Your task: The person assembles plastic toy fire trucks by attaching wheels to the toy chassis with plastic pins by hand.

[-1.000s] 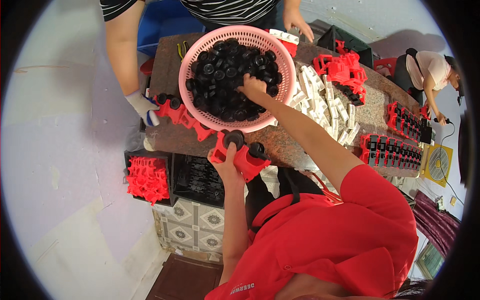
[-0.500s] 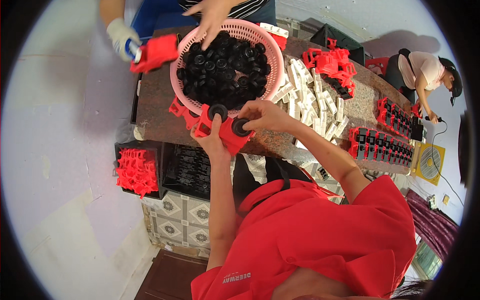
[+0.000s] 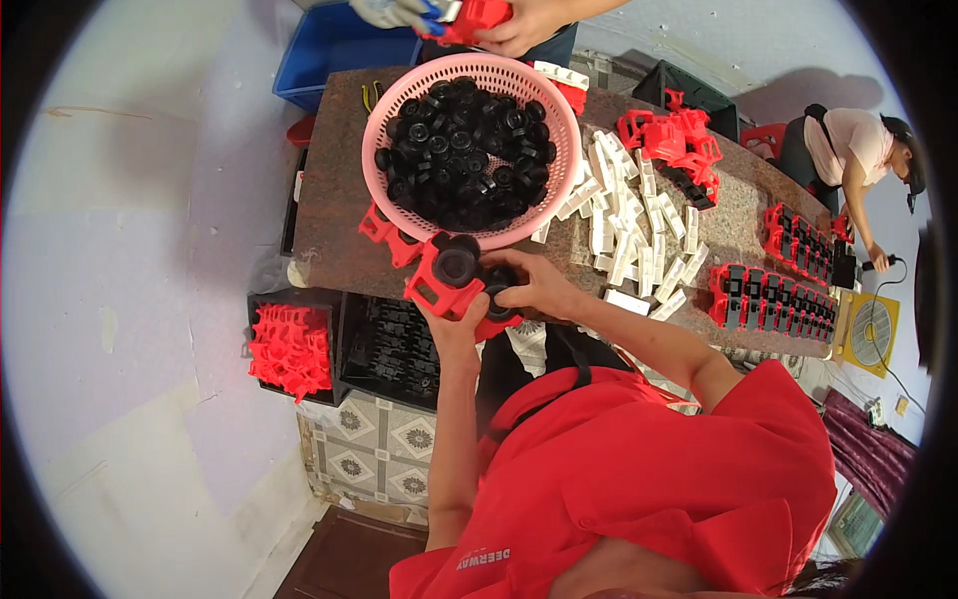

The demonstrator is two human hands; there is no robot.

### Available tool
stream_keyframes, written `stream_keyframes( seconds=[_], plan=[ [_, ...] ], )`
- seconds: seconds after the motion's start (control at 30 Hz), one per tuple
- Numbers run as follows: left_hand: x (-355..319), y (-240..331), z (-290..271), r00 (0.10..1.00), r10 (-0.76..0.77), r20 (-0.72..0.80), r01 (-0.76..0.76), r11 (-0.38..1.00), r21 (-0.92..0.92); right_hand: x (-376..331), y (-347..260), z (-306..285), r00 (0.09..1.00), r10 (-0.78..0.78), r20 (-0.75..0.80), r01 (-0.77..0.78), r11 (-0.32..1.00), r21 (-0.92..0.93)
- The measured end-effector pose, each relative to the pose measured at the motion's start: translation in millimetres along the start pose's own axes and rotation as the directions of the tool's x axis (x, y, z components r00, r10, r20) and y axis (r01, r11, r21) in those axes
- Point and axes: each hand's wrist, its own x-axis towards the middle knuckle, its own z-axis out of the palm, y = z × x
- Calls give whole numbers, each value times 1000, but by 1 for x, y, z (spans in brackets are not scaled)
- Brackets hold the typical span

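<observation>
Speckled tabletop, plastic toy (round wheels)

We see brown stone counter | pink basket toward its left | red toy bodies by basket's near rim | white pieces strewn right | red-and-black rows standing far right

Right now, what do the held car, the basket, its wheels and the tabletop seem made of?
Held car: probably moulded plastic, fairly smooth, judging by its even red colour and cutouts.
Basket: likely plastic, satin; evenly perforated pink wall.
Wheels: hard plastic or rubber, I can't tell which; black with small highlights.
Tabletop: polished granite or an imitation; speckled brown, soft shine.
</observation>
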Motion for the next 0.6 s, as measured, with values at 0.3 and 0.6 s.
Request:
stream_keyframes(
  seconds=[0.3,0.6],
  plan=[
    [45,60,-49,989,57,-139,-70,993,-94,1,40,2,975,143,-171,-106,972,208],
    [298,39,-178,796,80,-600,-102,995,-3,64,63,-30,496,255,-830,-25,960,280]
  ],
)
